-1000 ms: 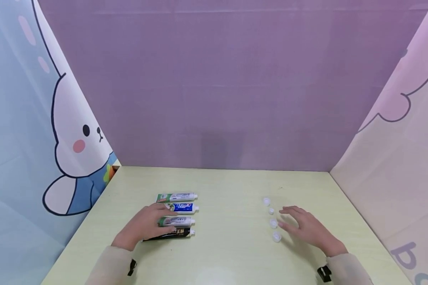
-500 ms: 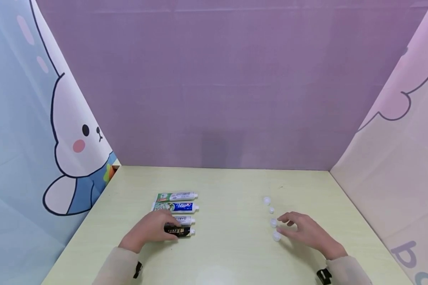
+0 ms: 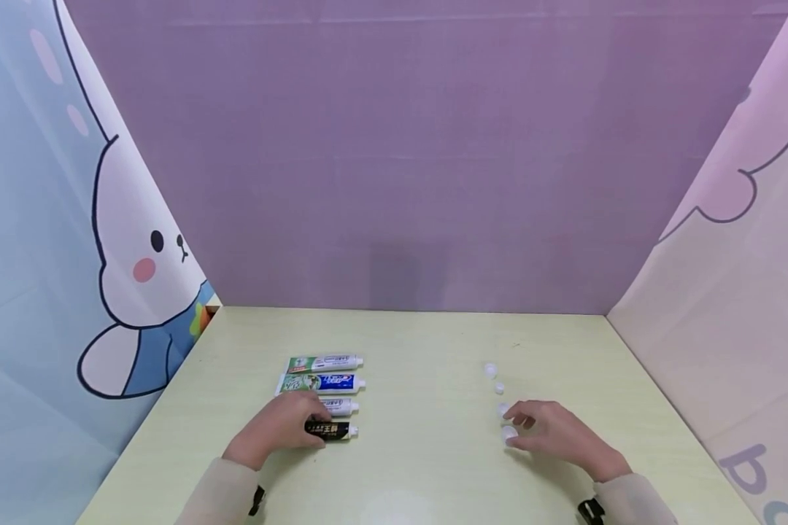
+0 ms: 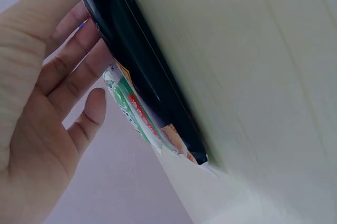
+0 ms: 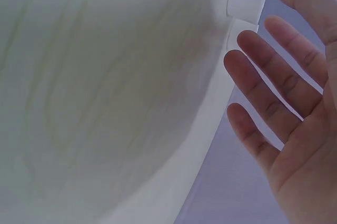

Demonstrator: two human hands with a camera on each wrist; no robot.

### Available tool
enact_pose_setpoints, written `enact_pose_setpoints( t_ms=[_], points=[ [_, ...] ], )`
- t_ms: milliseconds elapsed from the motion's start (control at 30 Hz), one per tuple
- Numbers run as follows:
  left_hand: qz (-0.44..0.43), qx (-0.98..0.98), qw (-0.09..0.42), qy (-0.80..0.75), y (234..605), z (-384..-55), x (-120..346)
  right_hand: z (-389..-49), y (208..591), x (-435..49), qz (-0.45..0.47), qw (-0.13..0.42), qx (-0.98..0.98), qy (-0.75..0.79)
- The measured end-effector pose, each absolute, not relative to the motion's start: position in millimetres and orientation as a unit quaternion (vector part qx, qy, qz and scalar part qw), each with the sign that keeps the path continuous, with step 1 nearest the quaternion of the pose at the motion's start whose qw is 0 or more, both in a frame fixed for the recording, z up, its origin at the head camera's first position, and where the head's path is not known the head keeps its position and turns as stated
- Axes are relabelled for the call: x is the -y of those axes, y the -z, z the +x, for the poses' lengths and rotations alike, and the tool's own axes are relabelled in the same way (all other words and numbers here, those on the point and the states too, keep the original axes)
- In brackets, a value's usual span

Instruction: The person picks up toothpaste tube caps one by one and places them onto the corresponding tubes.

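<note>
My left hand (image 3: 279,426) holds a black toothpaste tube (image 3: 333,431) between thumb and fingers, its capless nozzle pointing right. In the left wrist view the same black tube (image 4: 152,76) runs down from under the thumb, the other fingers spread behind it. Beyond it lie a white-and-green tube (image 3: 338,407), partly covered by the hand, a blue-and-green tube (image 3: 338,383) and another green-and-white tube (image 3: 325,362). My right hand (image 3: 558,437) has its thumb at the nearest white cap (image 3: 508,435), index finger by the second cap (image 3: 502,410). The right wrist view shows the fingers loosely extended beside the caps.
Two more white caps, a larger one (image 3: 491,370) and a small one (image 3: 500,389), lie farther back in the same row. Behind the pale wooden table (image 3: 420,452) stands a purple backdrop (image 3: 394,160), with printed cloths on both sides.
My left hand has come nearer from over the tubes and taken the black one, shifting it slightly toward me. My right hand has moved nearer along the caps to the closest one.
</note>
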State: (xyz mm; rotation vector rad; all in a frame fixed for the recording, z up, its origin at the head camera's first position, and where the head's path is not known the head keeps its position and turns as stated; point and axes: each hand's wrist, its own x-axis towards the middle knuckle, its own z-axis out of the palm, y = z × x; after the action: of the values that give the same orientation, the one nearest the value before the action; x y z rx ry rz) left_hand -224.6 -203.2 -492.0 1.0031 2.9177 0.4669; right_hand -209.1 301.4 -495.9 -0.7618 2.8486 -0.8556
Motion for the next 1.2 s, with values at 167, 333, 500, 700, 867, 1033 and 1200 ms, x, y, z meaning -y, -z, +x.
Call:
enact_pose_setpoints(
  t_ms=[167, 333, 500, 700, 867, 1033, 1200],
  points=[
    [0.319, -0.938, 0.018, -0.139, 492.8, -222.0, 201.7, -208.0, 497.4, -298.9, -0.268, 0.042, -0.919, 0.287],
    [0.32, -0.938, 0.011, -0.13, 490.9, -220.8, 202.4, -208.5, 497.9, -296.9, -0.274, 0.042, -0.917, 0.286],
    [0.328, -0.936, -0.006, -0.129, 489.0, -221.8, 202.0, -208.1, 497.7, -297.7, -0.276, 0.028, -0.917, 0.285],
    [0.332, -0.934, -0.006, -0.135, 486.1, -223.7, 201.5, -207.5, 497.4, -298.5, -0.278, 0.021, -0.916, 0.288],
    [0.335, -0.93, 0.001, -0.151, 485.7, -223.9, 201.1, -207.7, 497.2, -297.5, -0.272, 0.036, -0.916, 0.291],
    [0.341, -0.924, 0.006, -0.172, 486.0, -225.3, 200.1, -208.2, 498.7, -296.4, -0.271, 0.044, -0.918, 0.287],
    [0.348, -0.919, 0.01, -0.186, 484.9, -225.1, 198.6, -209.0, 499.7, -296.0, -0.274, 0.042, -0.919, 0.281]
  ],
)
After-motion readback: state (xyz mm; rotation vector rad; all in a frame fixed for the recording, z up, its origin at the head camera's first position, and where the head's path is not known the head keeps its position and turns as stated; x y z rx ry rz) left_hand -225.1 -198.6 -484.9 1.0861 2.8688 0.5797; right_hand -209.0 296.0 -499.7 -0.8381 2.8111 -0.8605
